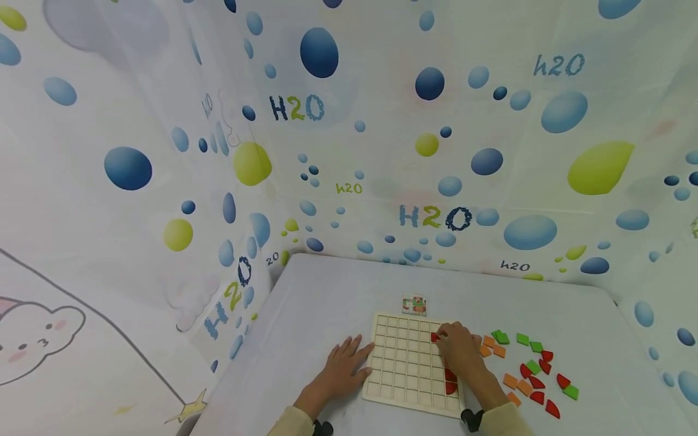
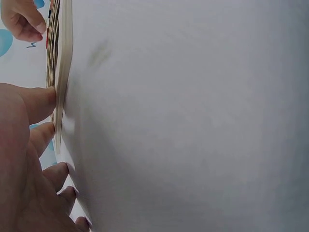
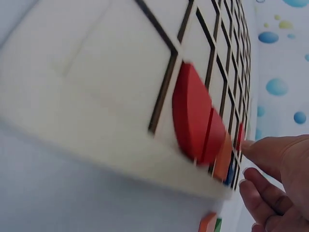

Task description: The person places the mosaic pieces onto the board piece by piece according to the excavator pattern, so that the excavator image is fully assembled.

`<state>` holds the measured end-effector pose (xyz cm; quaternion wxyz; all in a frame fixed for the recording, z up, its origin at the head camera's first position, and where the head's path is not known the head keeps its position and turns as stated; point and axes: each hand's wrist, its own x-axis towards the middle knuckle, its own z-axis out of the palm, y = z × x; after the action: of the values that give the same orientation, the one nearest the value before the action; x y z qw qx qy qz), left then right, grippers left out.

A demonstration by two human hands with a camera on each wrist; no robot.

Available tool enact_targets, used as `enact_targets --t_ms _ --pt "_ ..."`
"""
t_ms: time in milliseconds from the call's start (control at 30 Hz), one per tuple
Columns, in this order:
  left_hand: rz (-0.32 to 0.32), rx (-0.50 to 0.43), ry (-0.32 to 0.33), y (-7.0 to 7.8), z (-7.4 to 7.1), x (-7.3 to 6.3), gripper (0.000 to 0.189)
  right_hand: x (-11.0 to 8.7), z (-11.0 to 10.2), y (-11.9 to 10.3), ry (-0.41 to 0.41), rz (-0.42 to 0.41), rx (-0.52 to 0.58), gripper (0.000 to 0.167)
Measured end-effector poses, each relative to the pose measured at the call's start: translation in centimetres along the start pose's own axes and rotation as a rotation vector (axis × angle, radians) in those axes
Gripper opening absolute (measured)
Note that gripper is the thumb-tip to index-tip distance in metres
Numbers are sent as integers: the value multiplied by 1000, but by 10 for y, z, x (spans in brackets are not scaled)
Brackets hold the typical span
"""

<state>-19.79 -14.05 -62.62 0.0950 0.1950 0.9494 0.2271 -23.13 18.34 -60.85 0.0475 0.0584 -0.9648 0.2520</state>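
While the right hand [image 1: 463, 352] seems to pinch a red piece [image 1: 434, 337], which lies just left of its fingertips toward the far right of the gridded board [image 1: 400, 366], the left hand [image 1: 343, 368], farther off, spreads its fingers at the left edge; loose pieces [image 1: 537, 383] lie rightward on the worktop [image 1: 322, 290].

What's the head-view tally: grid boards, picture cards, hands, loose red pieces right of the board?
Grid board: 1
Picture card: 1
Hands: 2 (left hand, right hand)
Loose red pieces: 7
Total: 11
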Motion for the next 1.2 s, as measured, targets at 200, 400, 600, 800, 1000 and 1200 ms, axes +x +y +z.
enact_targets --t_ms 200,400,600,800,1000,1200 --pt "8 5 3 -1 1 2 59 -2 -9 24 59 122 -32 29" --pt "16 6 16 -1 1 1 58 -9 -19 44 46 261 -72 31" --pt "23 7 17 -2 2 1 58 -14 -21 49 41 281 -64 25" --pt "23 -6 14 -2 2 1 58 -9 -19 48 38 269 -72 28" --pt "14 -19 10 0 2 0 58 0 -21 50 -4 287 -42 30" --pt "5 -15 14 1 0 0 58 6 -21 59 -32 293 72 31"
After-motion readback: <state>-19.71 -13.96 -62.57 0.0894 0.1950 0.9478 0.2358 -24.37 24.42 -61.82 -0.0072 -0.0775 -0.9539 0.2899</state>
